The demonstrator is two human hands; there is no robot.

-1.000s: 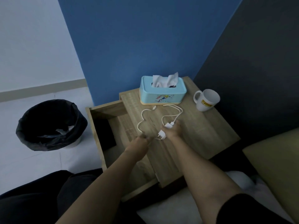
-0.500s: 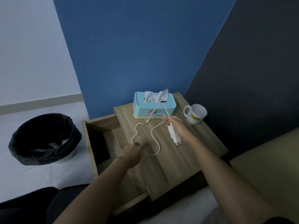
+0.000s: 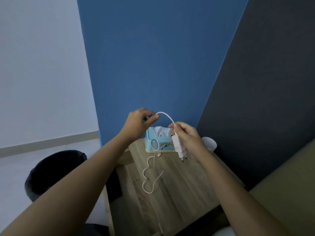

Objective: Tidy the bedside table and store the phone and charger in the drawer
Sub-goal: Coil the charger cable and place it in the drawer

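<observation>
Both hands hold the white charger up in the air above the wooden bedside table [image 3: 179,189]. My right hand [image 3: 187,138] grips the charger plug [image 3: 178,145], its prongs pointing down. My left hand [image 3: 139,122] pinches the white cable [image 3: 166,116] a short way along, so it arches between the hands. The rest of the cable hangs down and loops on the tabletop [image 3: 150,181]. A dark phone [image 3: 114,186] lies in the open drawer [image 3: 109,217] on the left, mostly hidden by my left forearm.
A light blue tissue box [image 3: 161,144] stands at the back of the table against the blue wall. A white mug [image 3: 209,143] sits behind my right hand. A bin with a black liner [image 3: 51,169] stands on the floor at left. A yellowish bed edge [image 3: 281,193] lies right.
Both hands rose from the tabletop, lifting the plug and the near part of the cable into the air. My left hand took hold of the cable. The camera tilted upward.
</observation>
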